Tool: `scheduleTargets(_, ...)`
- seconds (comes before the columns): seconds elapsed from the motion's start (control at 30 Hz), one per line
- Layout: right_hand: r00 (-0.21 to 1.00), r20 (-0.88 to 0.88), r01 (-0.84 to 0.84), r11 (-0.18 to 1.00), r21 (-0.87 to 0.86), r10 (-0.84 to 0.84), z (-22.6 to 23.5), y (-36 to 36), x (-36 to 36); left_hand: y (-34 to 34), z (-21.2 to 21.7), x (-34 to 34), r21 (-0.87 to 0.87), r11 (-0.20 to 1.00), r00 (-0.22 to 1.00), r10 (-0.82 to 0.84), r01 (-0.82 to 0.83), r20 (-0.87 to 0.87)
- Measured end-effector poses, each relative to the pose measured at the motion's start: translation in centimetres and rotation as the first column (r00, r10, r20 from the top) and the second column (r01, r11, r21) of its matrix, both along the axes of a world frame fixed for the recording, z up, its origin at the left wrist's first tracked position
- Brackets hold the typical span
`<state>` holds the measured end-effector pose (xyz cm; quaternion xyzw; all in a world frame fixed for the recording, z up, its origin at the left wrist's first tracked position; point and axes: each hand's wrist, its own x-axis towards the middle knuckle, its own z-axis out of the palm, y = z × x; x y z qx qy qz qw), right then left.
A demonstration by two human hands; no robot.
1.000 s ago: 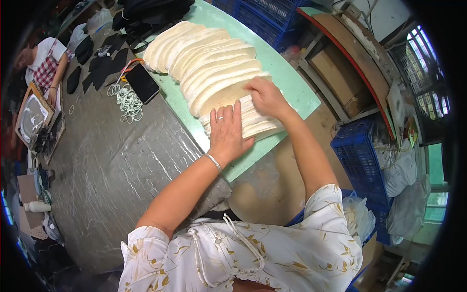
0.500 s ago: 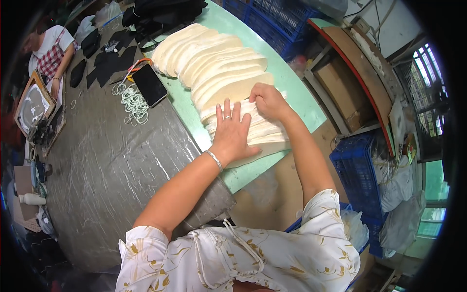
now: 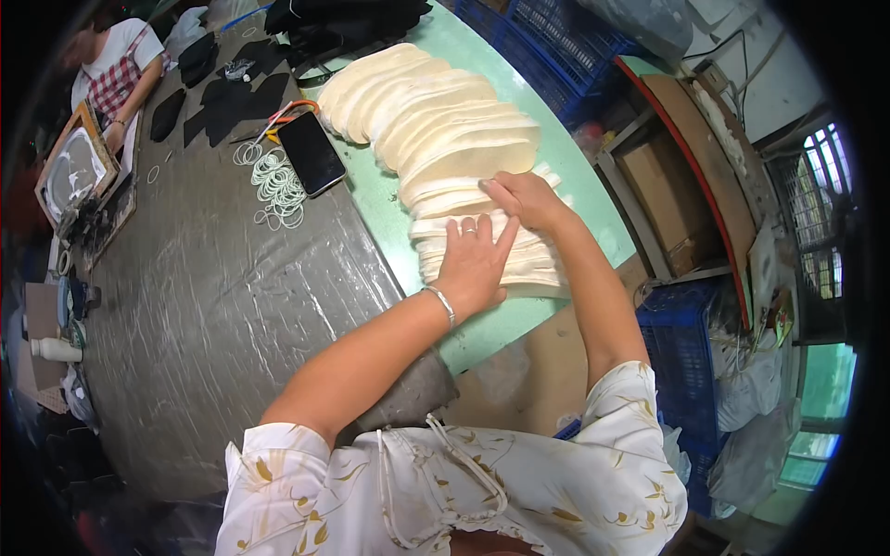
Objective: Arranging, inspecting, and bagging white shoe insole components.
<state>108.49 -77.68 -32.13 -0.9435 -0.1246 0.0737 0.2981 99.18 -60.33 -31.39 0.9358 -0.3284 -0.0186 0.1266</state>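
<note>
A long row of cream-coloured, rounded soft sheet pieces [image 3: 454, 134] lies overlapped like fanned cards on the pale green tabletop [image 3: 593, 218]. Toward me the pieces stand packed in a tighter bundle [image 3: 533, 261]. My left hand [image 3: 471, 267] rests on this bundle with its fingers apart and its thumb by the near edge. Just beyond it, my right hand [image 3: 530, 202] is closed, thumb and fingers pinching the edge of the pieces where the bundle meets the fanned row. How many it pinches is hidden.
Left of the row lie a black phone [image 3: 311, 154], several pale elastic rings [image 3: 276, 190] and orange-handled scissors [image 3: 295, 109] on a grey covered table [image 3: 232, 306]. Black pieces [image 3: 343, 28] are piled at the back. Blue crates [image 3: 681, 338] stand right. A person [image 3: 116, 69] sits far left.
My left hand has drawn its spread fingers in and slid slightly toward the near edge. My right hand has moved its pinch along the pieces. The whole view has shifted a little.
</note>
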Motion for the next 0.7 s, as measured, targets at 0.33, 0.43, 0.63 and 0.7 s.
scheduleTargets(0.33,0.962,0.194,0.15,0.963,0.223,-0.194,7.0,2.0,-7.9,3.3,5.1,-3.7,-0.057,0.988,0.958,-0.127,0.146,0.258)
scheduleTargets(0.43,0.97,0.24,-0.059,0.991,0.121,0.028,10.9,7.5,-9.5,9.6,8.5,-6.8,-0.12,0.989,0.969,-0.058,0.089,0.241)
scheduleTargets(0.63,0.818,0.055,-0.573,0.819,0.004,0.572,12.7,22.1,-12.4,24.2,10.7,-16.5,0.002,0.981,0.974,0.194,-0.195,0.116)
scheduleTargets(0.7,0.729,0.015,-0.685,0.729,-0.008,0.685,11.2,26.9,-12.6,28.1,10.0,-18.9,0.031,0.957,0.957,0.288,-0.289,0.033)
